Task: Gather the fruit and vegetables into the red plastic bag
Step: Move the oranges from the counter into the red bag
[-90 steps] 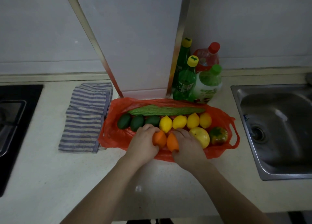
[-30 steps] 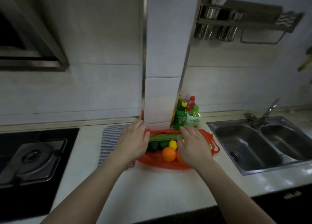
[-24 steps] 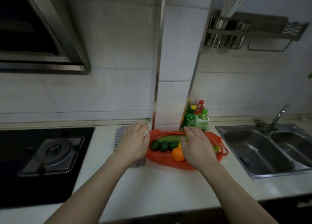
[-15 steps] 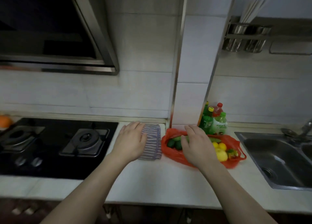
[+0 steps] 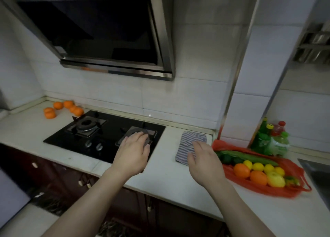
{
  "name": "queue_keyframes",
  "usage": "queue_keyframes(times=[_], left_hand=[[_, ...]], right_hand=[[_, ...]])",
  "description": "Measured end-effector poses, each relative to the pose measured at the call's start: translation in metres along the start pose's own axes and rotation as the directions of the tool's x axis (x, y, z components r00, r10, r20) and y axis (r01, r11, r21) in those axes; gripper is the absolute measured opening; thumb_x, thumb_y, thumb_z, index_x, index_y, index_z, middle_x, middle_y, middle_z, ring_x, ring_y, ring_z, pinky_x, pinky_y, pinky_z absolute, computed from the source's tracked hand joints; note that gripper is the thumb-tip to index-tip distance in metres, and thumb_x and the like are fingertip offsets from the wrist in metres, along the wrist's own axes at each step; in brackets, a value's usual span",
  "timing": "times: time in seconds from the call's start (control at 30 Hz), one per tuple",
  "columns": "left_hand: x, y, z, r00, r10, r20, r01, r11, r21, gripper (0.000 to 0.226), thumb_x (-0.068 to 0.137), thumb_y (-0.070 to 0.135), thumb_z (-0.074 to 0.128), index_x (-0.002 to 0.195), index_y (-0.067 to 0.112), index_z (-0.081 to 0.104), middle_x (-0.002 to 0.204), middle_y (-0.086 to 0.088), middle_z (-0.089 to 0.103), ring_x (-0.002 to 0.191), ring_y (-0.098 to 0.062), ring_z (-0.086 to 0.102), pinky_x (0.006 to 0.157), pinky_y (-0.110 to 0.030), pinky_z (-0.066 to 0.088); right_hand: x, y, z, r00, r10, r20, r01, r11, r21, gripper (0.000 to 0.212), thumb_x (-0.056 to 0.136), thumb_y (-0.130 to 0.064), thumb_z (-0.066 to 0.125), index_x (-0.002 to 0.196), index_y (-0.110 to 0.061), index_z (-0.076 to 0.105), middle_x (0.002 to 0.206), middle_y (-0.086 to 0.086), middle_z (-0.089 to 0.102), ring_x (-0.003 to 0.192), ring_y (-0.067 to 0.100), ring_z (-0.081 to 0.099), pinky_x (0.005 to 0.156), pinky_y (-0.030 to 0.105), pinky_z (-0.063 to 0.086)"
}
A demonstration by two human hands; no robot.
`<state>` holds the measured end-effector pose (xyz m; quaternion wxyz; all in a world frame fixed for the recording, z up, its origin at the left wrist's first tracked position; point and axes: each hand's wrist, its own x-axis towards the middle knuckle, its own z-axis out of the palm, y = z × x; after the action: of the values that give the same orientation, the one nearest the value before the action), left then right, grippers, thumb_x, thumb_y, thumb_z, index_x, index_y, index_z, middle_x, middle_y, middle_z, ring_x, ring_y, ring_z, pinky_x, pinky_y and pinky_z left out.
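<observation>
The red plastic bag (image 5: 287,190) lies flat on the counter at the right. On it sit two oranges (image 5: 241,170), several lemons (image 5: 258,166), a long green gourd (image 5: 248,157) and dark green fruit. Several more oranges (image 5: 62,109) lie on the counter in the far left corner, beyond the stove. My left hand (image 5: 133,153) hovers over the stove's right burner, fingers relaxed and empty. My right hand (image 5: 205,162) hangs over the counter just left of the bag, fingers loose, holding nothing.
A black two-burner gas stove (image 5: 100,134) sits in the counter under a range hood (image 5: 100,31). A striped cloth (image 5: 190,143) lies between stove and bag. Several bottles (image 5: 271,138) stand behind the bag. A sink edge (image 5: 317,172) shows at the far right.
My view has swung left, bringing the stove and the far oranges into sight. Both hands left the bag and moved left, the left one from the cloth to above the burner.
</observation>
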<state>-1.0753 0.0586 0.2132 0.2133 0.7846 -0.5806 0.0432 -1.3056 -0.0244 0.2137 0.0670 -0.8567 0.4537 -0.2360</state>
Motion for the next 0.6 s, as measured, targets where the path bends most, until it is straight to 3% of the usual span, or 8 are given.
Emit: queue_keyframes(times=[0.17,0.6], left_hand=[[-0.016,-0.063,-0.027,0.999,-0.044,-0.031,0.043,0.999,-0.031,0.047,0.101,0.037,0.036,0.145,0.021,0.041,0.152,0.002,0.036,0.142,-0.014,0.026,0.119,-0.038,0.015],[-0.048,-0.309,-0.110,0.991,-0.111,-0.067,0.111,0.994,-0.011,0.048,0.100,0.038,0.035,0.144,0.022,0.041,0.152,0.002,0.038,0.141,-0.013,0.028,0.118,-0.039,0.021]], right_hand=[[0.017,-0.070,0.020,0.998,-0.044,0.040,0.044,0.999,-0.014,0.054,0.095,-0.038,0.033,0.141,-0.009,0.042,0.144,0.008,0.044,0.134,0.022,0.035,0.113,0.032,0.021],[0.058,-0.305,0.123,0.986,-0.157,0.058,0.158,0.987,-0.008,0.052,0.099,-0.041,0.035,0.145,-0.016,0.037,0.150,0.001,0.037,0.140,0.018,0.027,0.115,0.029,0.015]])
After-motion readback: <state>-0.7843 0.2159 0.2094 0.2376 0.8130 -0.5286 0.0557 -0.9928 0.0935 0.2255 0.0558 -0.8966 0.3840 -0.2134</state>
